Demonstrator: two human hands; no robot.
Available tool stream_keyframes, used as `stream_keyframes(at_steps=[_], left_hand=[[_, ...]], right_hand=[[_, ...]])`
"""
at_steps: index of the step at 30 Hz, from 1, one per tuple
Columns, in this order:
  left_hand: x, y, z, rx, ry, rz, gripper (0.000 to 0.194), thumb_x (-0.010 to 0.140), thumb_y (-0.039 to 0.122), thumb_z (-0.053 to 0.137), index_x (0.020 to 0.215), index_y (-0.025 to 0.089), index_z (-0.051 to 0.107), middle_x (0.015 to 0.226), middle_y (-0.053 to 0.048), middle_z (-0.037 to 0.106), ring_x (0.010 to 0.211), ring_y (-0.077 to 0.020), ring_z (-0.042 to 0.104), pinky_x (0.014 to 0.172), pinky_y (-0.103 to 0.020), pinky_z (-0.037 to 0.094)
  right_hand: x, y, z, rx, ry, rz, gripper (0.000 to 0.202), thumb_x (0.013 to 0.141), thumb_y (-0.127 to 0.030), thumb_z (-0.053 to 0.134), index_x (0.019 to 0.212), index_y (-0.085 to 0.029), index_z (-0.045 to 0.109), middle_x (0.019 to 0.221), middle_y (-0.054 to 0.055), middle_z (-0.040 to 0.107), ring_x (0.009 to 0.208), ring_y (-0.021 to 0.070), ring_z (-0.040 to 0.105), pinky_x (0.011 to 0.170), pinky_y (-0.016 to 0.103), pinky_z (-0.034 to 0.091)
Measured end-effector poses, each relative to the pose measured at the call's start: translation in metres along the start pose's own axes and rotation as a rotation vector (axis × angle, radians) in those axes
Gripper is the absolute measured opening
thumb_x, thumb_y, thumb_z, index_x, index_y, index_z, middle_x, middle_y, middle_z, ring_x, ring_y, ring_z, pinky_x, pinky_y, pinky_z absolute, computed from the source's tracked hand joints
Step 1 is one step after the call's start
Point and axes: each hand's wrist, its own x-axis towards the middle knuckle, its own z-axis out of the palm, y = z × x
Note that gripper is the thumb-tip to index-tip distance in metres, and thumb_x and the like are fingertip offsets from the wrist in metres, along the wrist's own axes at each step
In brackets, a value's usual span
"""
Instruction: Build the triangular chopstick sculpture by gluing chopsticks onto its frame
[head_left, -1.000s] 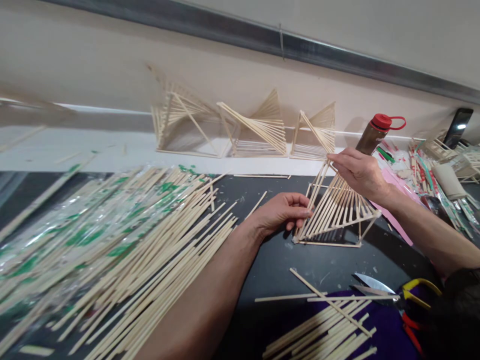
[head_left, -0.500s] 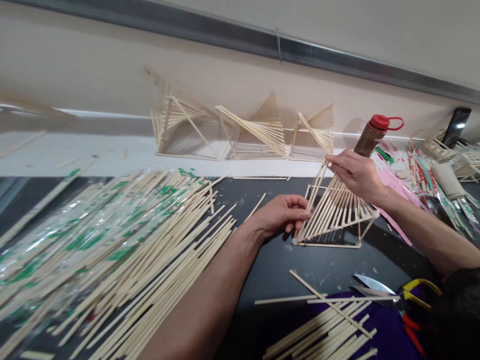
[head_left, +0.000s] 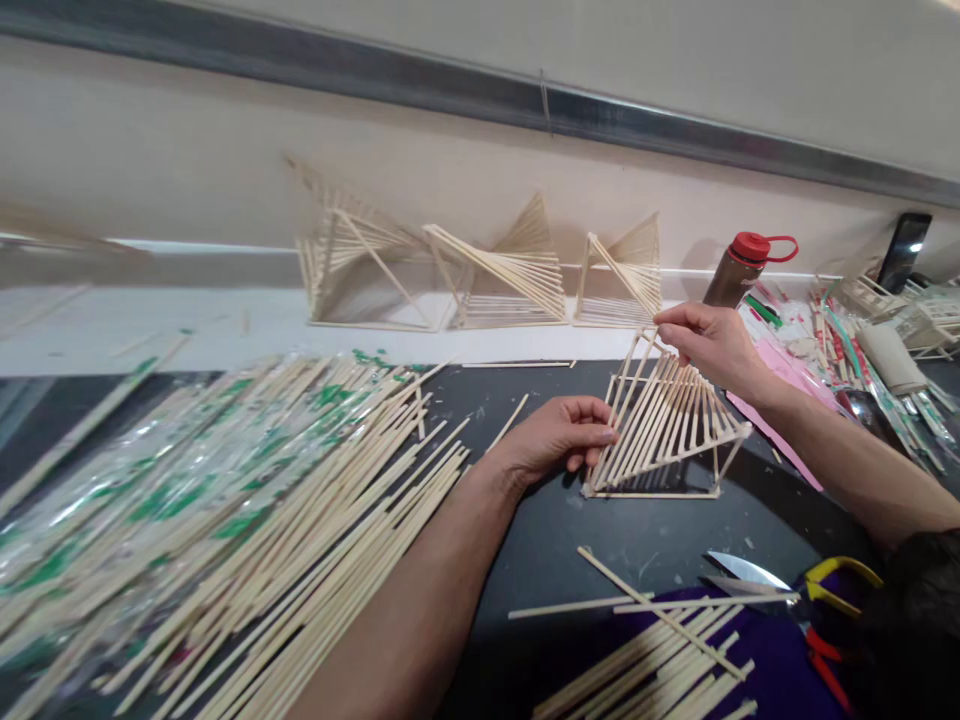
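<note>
Left: bagged sticks [head_left: 172,480] and a big loose pile [head_left: 360,540], too many to count, lie slanted on the dark counter [head_left: 540,550]; three stick models [head_left: 517,265] stand on the white ledge [head_left: 360,343] by the pale wall [head_left: 225,130]. Right of centre, left hand [head_left: 566,435] pinches the left side of one stick frame [head_left: 660,430], base long axis left-right, slats slanting near-left to far-right. Right hand [head_left: 712,340] grip closed on a stick's top end [head_left: 655,323], one bottle [head_left: 739,270] beyond.
</note>
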Motion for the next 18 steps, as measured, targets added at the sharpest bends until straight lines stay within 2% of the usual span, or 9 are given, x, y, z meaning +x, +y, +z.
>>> stream_keyframes(at_steps=[2,6,8,10,12,14,15,17,18], left_hand=[[0.0,-0.001,0.001,0.005,0.005,0.0,0.029,0.055,0.027,0.084,0.071,0.014,0.062,0.044,0.004,0.057,0.034,-0.0045,0.045,0.03,-0.012,0.03],[-0.001,0.0,0.001,0.039,0.031,-0.008,0.029,0.054,0.027,0.083,0.071,0.014,0.062,0.046,0.004,0.057,0.036,-0.0054,0.046,0.031,-0.013,0.03],[-0.004,0.008,0.0,0.079,0.081,-0.013,0.032,0.053,0.027,0.083,0.076,0.014,0.065,0.055,0.002,0.063,0.038,-0.0064,0.05,0.032,-0.014,0.031],[-0.01,0.019,0.0,0.123,0.193,0.018,0.038,0.051,0.025,0.082,0.084,0.015,0.067,0.071,-0.001,0.069,0.041,-0.0066,0.052,0.032,-0.015,0.03],[-0.018,0.033,0.004,0.15,0.382,0.167,0.033,0.055,0.027,0.081,0.083,0.015,0.069,0.071,0.0,0.069,0.041,-0.0052,0.049,0.034,-0.016,0.028],[-0.027,0.043,0.013,0.179,0.541,0.397,0.022,0.059,0.025,0.078,0.078,0.015,0.071,0.069,0.001,0.068,0.052,-0.0068,0.053,0.041,-0.016,0.036],[-0.031,0.047,0.02,0.207,0.599,0.496,0.02,0.06,0.024,0.078,0.078,0.016,0.073,0.075,0.0,0.071,0.061,-0.0085,0.057,0.047,-0.016,0.041],[-0.04,0.052,0.037,0.265,0.613,0.592,0.019,0.066,0.024,0.076,0.084,0.019,0.075,0.087,-0.001,0.075,0.081,-0.013,0.064,0.065,-0.02,0.05],[-0.045,0.054,0.046,0.287,0.582,0.593,0.022,0.068,0.025,0.076,0.089,0.022,0.076,0.09,0.001,0.076,0.083,-0.0131,0.066,0.074,-0.022,0.052]], right_hand=[[0.0,-0.002,0.0,0.036,-0.043,0.053,0.017,0.08,-0.025,0.058,0.079,-0.013,0.07,0.063,-0.001,0.061,0.05,0.0069,0.049,0.051,0.021,0.039],[0.001,-0.004,0.002,0.111,-0.048,0.044,0.016,0.078,-0.025,0.059,0.071,-0.013,0.066,0.06,-0.003,0.057,0.05,0.0061,0.048,0.05,0.02,0.038],[0.001,-0.007,0.0,0.138,-0.048,0.037,0.014,0.077,-0.024,0.06,0.069,-0.013,0.066,0.057,-0.003,0.055,0.049,0.0059,0.047,0.049,0.02,0.038],[0.001,-0.013,-0.004,0.178,-0.051,0.043,0.014,0.076,-0.025,0.061,0.07,-0.013,0.066,0.054,-0.004,0.054,0.047,0.0053,0.045,0.048,0.019,0.038],[0.0,-0.023,-0.009,0.218,-0.049,0.033,0.015,0.077,-0.025,0.061,0.07,-0.013,0.065,0.054,-0.004,0.053,0.047,0.0044,0.044,0.047,0.018,0.038],[-0.001,-0.034,-0.015,0.233,-0.049,-0.014,0.014,0.079,-0.023,0.061,0.071,-0.012,0.065,0.057,-0.004,0.054,0.049,0.0039,0.046,0.049,0.017,0.04],[-0.002,-0.041,-0.018,0.241,-0.06,-0.048,0.013,0.08,-0.022,0.06,0.072,-0.012,0.064,0.059,-0.004,0.055,0.052,0.0038,0.048,0.05,0.016,0.041],[-0.002,-0.053,-0.023,0.245,-0.071,-0.104,0.014,0.083,-0.022,0.059,0.077,-0.011,0.064,0.063,-0.004,0.056,0.056,0.0033,0.05,0.052,0.014,0.042],[-0.003,-0.058,-0.025,0.251,-0.08,-0.124,0.014,0.085,-0.022,0.057,0.079,-0.011,0.064,0.064,-0.004,0.056,0.056,0.0028,0.049,0.052,0.013,0.042]])
